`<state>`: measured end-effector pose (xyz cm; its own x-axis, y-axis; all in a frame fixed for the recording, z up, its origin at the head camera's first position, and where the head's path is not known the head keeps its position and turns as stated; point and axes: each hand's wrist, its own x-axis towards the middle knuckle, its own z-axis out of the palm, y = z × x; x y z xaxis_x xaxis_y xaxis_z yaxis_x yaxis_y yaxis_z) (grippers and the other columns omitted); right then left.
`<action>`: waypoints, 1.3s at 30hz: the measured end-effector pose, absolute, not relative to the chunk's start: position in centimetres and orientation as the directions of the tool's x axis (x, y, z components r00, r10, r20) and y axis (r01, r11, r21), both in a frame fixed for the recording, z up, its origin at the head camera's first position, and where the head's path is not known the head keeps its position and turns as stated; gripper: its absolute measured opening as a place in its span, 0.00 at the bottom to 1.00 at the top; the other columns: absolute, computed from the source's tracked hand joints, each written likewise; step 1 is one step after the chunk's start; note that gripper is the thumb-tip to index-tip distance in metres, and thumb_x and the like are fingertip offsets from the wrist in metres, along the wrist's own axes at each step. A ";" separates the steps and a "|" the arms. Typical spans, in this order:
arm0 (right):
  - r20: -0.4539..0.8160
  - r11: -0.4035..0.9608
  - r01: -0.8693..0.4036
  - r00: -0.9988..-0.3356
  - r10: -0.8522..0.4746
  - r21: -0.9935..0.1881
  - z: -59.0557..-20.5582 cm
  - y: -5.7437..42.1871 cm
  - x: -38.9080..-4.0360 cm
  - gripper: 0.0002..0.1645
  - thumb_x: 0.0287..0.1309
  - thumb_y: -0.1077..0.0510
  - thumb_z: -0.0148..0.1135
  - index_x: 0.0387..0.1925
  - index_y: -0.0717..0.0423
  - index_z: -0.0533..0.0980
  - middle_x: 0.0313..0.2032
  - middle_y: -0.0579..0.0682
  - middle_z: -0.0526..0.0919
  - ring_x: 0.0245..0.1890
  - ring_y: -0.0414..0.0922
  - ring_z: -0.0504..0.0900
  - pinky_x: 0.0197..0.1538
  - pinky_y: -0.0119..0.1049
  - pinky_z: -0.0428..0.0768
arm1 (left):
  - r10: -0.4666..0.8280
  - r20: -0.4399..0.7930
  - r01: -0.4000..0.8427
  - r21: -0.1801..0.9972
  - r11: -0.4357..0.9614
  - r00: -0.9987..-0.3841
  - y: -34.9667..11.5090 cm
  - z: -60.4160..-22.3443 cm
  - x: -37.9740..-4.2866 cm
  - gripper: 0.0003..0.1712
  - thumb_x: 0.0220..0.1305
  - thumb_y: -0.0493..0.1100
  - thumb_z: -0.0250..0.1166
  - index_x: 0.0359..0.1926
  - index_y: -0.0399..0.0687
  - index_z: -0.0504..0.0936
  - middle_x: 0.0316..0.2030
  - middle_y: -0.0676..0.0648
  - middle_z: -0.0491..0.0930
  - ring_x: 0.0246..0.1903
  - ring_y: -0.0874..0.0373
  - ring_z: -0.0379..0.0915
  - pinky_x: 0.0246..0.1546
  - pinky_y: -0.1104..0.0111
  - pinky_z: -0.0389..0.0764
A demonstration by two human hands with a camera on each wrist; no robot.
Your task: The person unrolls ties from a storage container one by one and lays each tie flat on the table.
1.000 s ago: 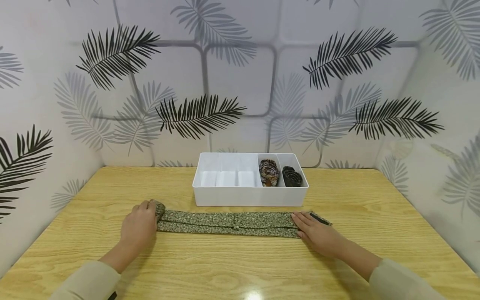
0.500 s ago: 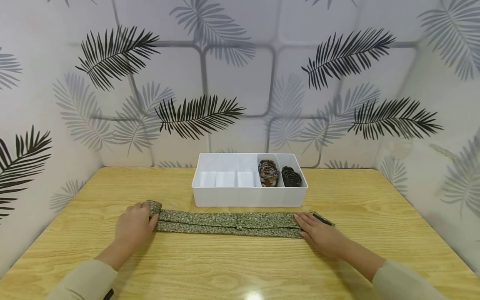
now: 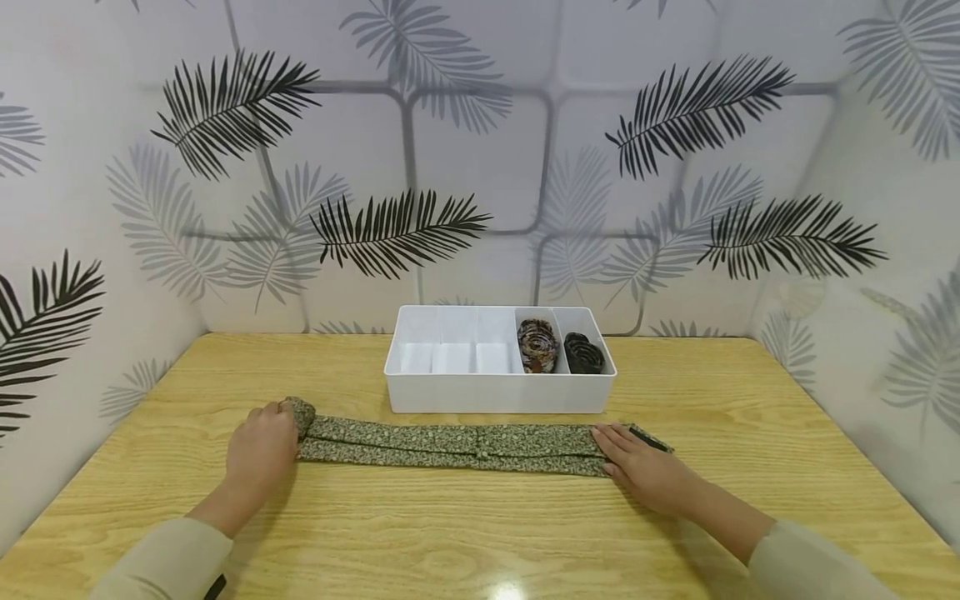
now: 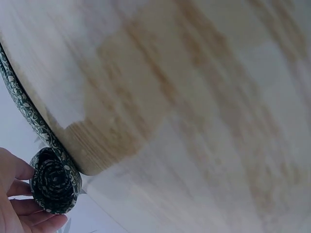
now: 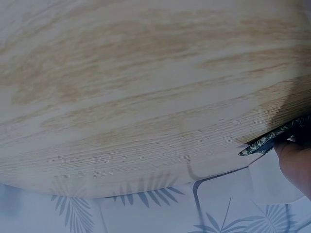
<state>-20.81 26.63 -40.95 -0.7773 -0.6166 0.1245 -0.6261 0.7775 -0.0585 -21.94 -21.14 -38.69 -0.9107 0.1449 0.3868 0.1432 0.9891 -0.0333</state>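
A green patterned necktie lies back side up across the table, its left end wound into a roll. My left hand grips this roll, thumb on one side and fingers on the other, as the left wrist view shows. At the tie's other end my right hand rests with straight fingers on the fabric, near the pointed tip with its dark lining. Only part of the right hand and the tie's tip show in the right wrist view.
Behind the tie stands a white divided box. Its two right compartments hold a rolled brown patterned tie and a rolled dark tie. The wooden table meets a leaf-patterned wall at the back.
My left hand has moved left with the roll, and more of the tie lies flat. My right hand and the tie's tip have shifted slightly right. The box has stayed put.
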 end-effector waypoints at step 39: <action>0.123 0.794 -0.601 -0.798 -0.590 -0.096 -41.1 28.6 -20.6 0.28 0.67 0.57 0.47 0.64 0.68 0.62 0.64 0.65 0.64 0.63 0.64 0.63 0.61 0.55 0.68 | 0.059 0.289 0.080 0.064 0.995 -0.955 -23.5 -38.7 -22.8 0.28 0.62 0.48 0.60 0.44 0.20 0.74 0.34 0.25 0.76 0.29 0.36 0.75 0.18 0.56 0.78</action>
